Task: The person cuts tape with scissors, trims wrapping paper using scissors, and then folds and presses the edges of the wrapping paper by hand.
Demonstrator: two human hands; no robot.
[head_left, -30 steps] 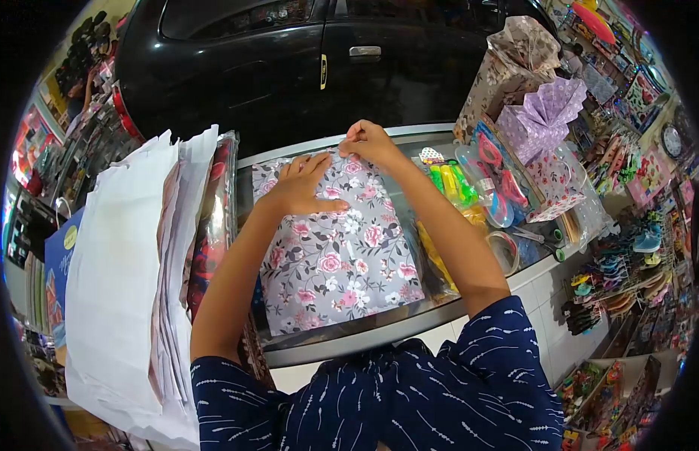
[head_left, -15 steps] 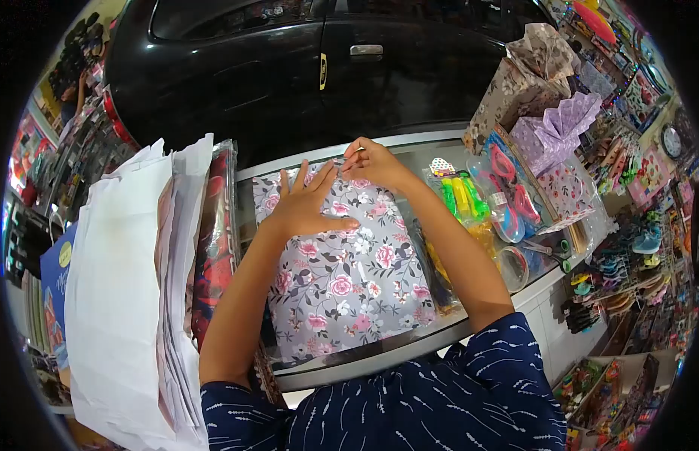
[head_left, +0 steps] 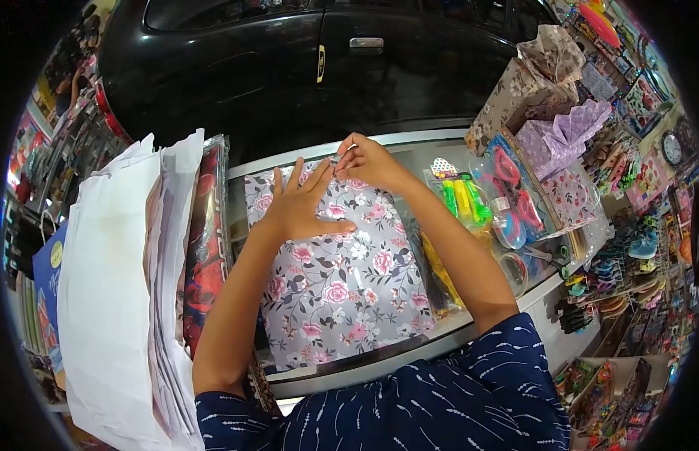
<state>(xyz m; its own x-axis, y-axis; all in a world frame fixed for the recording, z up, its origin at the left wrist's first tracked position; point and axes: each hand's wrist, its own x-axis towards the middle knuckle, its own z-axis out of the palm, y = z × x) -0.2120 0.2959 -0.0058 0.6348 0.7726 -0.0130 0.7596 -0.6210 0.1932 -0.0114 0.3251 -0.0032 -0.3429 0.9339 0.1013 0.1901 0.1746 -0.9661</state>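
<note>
A flat piece of grey paper printed with pink roses [head_left: 338, 293] lies in the centre of the frame, on the glass tabletop [head_left: 423, 154]. The left hand [head_left: 297, 212] rests on its upper half, palm down, fingers fanned toward the top of the frame and thumb out to the right; its grip is spread wide — holding nothing, just lying on the paper. The right hand [head_left: 363, 163] is just right of it, at the paper's upper edge, with the fingers bent inward; whether its grip is pinched on the edge or on something small, I cannot tell.

A tall stack of white sheets [head_left: 105, 293] fills the left of the frame, with a red plastic-covered bundle [head_left: 203, 233] between it and the rose paper. Right of centre, beyond the right forearm, sit a pack of neon green and yellow items [head_left: 462, 197] and a pack with pink and blue rings [head_left: 509, 167]; below these are a roll of tape [head_left: 524, 276] and scissors [head_left: 543, 255]. In the upper right stand a brown floral parcel [head_left: 511, 101] and a pleated lilac paper [head_left: 556, 139]. A black car [head_left: 410, 94] spans the top of the frame — its door handle [head_left: 366, 43] near the middle.
</note>
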